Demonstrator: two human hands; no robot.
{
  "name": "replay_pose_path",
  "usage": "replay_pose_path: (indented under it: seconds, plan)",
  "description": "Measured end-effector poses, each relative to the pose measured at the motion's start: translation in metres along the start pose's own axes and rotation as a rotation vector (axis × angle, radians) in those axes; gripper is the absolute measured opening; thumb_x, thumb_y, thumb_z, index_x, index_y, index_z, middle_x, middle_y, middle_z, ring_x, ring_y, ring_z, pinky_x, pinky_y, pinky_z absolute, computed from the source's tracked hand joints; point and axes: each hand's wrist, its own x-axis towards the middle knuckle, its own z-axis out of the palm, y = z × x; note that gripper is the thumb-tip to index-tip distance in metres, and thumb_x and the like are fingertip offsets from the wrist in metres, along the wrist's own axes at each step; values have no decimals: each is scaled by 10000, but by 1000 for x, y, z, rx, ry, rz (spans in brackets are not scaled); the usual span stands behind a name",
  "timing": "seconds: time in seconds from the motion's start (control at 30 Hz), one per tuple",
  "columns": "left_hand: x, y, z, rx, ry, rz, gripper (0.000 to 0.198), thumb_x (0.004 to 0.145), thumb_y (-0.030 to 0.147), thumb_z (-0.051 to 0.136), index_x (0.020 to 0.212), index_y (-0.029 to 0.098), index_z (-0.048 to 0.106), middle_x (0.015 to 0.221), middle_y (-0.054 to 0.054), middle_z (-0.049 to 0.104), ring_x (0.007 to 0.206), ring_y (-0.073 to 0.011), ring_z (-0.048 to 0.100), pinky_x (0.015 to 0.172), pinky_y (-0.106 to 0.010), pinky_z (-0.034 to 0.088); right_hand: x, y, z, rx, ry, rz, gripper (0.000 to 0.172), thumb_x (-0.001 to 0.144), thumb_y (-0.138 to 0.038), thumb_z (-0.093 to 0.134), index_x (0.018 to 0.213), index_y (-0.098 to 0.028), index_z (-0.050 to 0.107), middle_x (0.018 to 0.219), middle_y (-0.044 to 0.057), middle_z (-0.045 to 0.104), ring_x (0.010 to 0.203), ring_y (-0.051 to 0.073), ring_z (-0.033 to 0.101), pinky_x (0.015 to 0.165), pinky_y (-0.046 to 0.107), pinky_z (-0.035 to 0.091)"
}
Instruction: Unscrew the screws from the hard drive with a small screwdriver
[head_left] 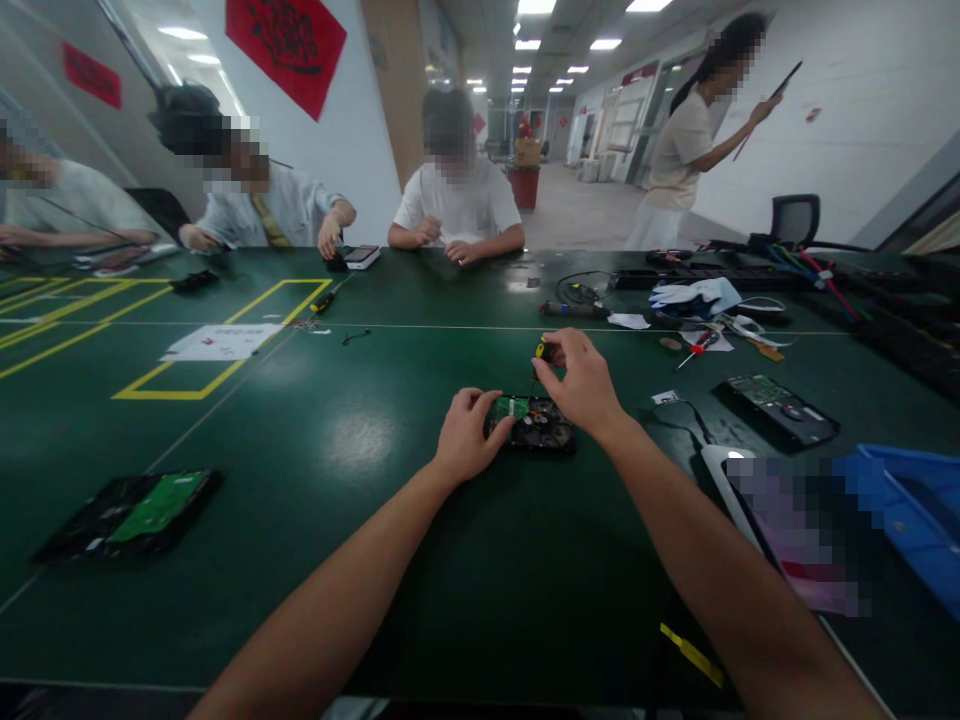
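On the green table in front of me lies a hard drive (551, 430), its green circuit board facing up at the left. My left hand (472, 435) grips the drive's left end between thumb and fingers. Above the board's right side, my right hand (581, 380) pinches the yellow-and-black handle of a screwdriver (543, 350). The thin shaft points down at the drive; I cannot tell whether its tip sits in a screw. A second hard drive (780, 410) is off to the right, and another (135, 515) rests at the near left.
At the right are a tablet-like device (731, 470) with a cable and a blue bin (907, 520). Farther back lie a red screwdriver (699, 348), white gloves (694, 297) and an electric screwdriver (574, 310). Several people sit across the table (420, 370); one stands at right.
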Motion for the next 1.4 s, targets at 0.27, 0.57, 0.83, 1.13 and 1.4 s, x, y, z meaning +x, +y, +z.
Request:
replay_pose_path:
  seconds: [0.27,0.57,0.83,1.13,1.4]
  plan:
    - [0,-6,2,28,-185,252,860,793,702,692,1424,150,499,1625,-234,305,1545,-388,268,1256,-540,273,2,-1,4,33,11,82,284,897,-270,637,1159,-235,532,1078,102,665,881,256,676,797,435,577]
    - [23,-17,-3,-17,-324,391,716,775,577,731,1300,149,502,1532,-243,452,1476,-372,404,1220,-531,336,-1,-9,3,3,4,20,287,904,-231,626,1165,-231,507,1132,115,618,900,237,660,815,418,582]
    - [-7,14,-1,179,-136,48,616,831,610,642,1269,183,563,1390,-186,530,1318,-370,510,1095,-524,429,1,-16,17,44,-1,30,255,914,-222,619,1153,-232,530,1123,106,607,932,244,656,839,431,582]
    - [-48,39,-18,296,-215,-55,691,914,612,591,1472,211,516,1596,-252,366,1397,-441,459,1084,-542,437,5,-40,32,72,-80,-63,264,932,-197,615,1181,-236,536,1134,99,612,1043,262,623,953,454,549]
    - [-35,54,-3,417,-183,10,459,971,377,599,1404,231,565,1271,-173,540,1127,-325,592,879,-430,558,1,-45,27,52,-104,-70,279,945,-174,605,1202,-249,527,1170,88,610,1063,253,620,956,446,544]
